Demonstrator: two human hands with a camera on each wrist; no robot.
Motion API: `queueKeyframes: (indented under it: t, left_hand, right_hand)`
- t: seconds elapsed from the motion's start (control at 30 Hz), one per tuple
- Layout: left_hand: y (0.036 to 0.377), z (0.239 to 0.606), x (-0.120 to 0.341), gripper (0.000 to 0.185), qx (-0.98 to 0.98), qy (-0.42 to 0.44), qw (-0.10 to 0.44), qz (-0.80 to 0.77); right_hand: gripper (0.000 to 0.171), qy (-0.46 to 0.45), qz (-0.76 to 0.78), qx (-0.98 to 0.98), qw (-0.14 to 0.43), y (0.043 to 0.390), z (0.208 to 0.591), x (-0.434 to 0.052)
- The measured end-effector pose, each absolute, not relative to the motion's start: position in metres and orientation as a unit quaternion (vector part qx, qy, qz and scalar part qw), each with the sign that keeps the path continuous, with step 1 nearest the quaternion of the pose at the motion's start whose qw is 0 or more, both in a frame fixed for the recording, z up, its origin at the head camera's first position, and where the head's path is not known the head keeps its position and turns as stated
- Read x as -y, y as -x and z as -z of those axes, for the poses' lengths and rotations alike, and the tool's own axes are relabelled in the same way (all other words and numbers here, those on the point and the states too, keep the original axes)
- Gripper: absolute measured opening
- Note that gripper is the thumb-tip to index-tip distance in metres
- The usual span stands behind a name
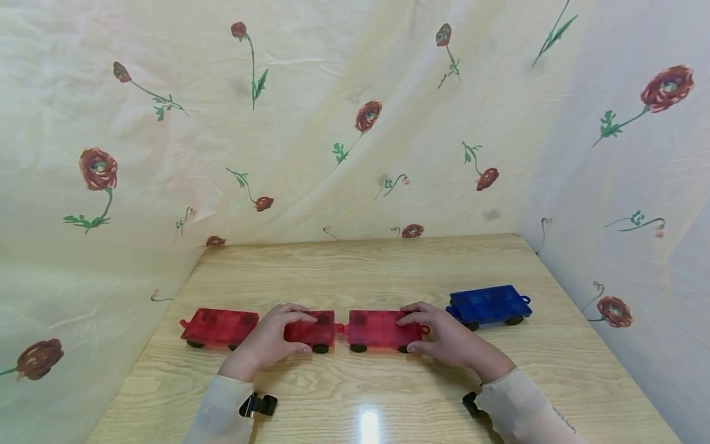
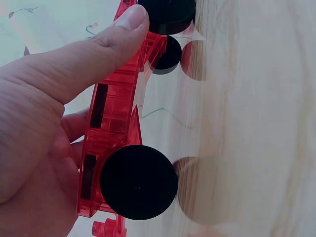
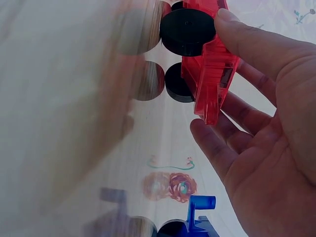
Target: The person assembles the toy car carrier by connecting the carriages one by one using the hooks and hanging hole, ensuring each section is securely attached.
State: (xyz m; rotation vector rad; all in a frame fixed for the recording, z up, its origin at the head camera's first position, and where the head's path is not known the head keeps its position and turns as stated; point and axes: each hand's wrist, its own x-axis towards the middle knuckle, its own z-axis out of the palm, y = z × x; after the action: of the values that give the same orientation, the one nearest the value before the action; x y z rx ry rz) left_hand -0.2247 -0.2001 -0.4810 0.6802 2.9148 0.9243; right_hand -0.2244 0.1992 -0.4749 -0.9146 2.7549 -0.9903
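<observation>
Coupling step at counter (image 1: 366,265) centre: left hand (image 1: 272,342) grips one red wagon (image 1: 310,330), right hand (image 1: 446,336) grips another (image 1: 377,328) at its 3 o'clock; next, probably press their ends together.

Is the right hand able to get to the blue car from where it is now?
Probably yes: the blue car sits just beyond the right hand with bare table between, though that hand now holds a red car.
</observation>
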Motion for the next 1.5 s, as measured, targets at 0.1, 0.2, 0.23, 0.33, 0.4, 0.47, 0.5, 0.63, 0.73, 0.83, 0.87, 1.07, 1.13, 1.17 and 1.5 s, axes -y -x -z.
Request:
queueKeyframes:
  t: [0.1, 0.2, 0.23, 0.33, 0.4, 0.47, 0.5, 0.63, 0.73, 0.83, 0.87, 1.07, 1.13, 1.17, 1.5]
  left_hand:
    - [0.224, 0.480, 0.200, 0.058, -0.930, -0.217, 0.006, -0.296]
    - [0.224, 0.480, 0.200, 0.058, -0.931, -0.215, 0.009, -0.295]
    - [0.224, 0.480, 0.200, 0.058, -0.931, -0.214, 0.010, -0.294]
    - [0.224, 0.480, 0.200, 0.058, -0.932, -0.212, 0.012, -0.293]
    - [0.224, 0.479, 0.199, 0.058, -0.932, -0.212, 0.013, -0.293]
    - [0.225, 0.479, 0.199, 0.058, -0.931, -0.214, 0.014, -0.294]
    - [0.225, 0.479, 0.199, 0.058, -0.931, -0.214, 0.014, -0.294]
    - [0.226, 0.480, 0.198, 0.058, -0.932, -0.215, 0.016, -0.292]
    - [0.226, 0.479, 0.198, 0.060, -0.931, -0.219, 0.016, -0.291]
    - [0.226, 0.478, 0.196, 0.065, -0.930, -0.224, 0.016, -0.291]
    - [0.225, 0.477, 0.196, 0.066, -0.930, -0.225, 0.016, -0.291]
    - [0.224, 0.470, 0.189, 0.068, -0.922, -0.233, 0.007, -0.309]
    - [0.224, 0.466, 0.186, 0.067, -0.916, -0.246, 0.000, -0.316]
    - [0.225, 0.464, 0.183, 0.067, -0.914, -0.252, -0.004, -0.318]
    - [0.229, 0.449, 0.157, 0.070, -0.913, -0.277, -0.008, -0.300]
  right_hand:
    - [0.042, 0.298, 0.326, -0.897, 0.038, 0.225, 0.475, -0.199]
    - [0.042, 0.298, 0.327, -0.896, 0.038, 0.225, 0.476, -0.200]
    - [0.042, 0.298, 0.327, -0.896, 0.038, 0.225, 0.476, -0.200]
    - [0.042, 0.299, 0.325, -0.896, 0.037, 0.225, 0.477, -0.201]
    - [0.042, 0.299, 0.324, -0.897, 0.037, 0.225, 0.477, -0.201]
    - [0.042, 0.298, 0.325, -0.897, 0.038, 0.225, 0.476, -0.201]
    - [0.042, 0.298, 0.325, -0.897, 0.039, 0.225, 0.476, -0.201]
    - [0.044, 0.297, 0.326, -0.896, 0.039, 0.224, 0.475, -0.202]
    - [0.045, 0.297, 0.323, -0.898, 0.035, 0.224, 0.474, -0.201]
    - [0.046, 0.298, 0.318, -0.900, 0.027, 0.222, 0.472, -0.202]
    - [0.046, 0.297, 0.315, -0.901, 0.024, 0.222, 0.471, -0.202]
    - [0.044, 0.288, 0.320, -0.903, -0.003, 0.221, 0.463, -0.207]
    - [0.043, 0.281, 0.320, -0.904, -0.017, 0.222, 0.462, -0.212]
    - [0.043, 0.277, 0.319, -0.906, -0.024, 0.222, 0.461, -0.215]
    - [0.046, 0.247, 0.304, -0.916, -0.087, 0.227, 0.453, -0.253]
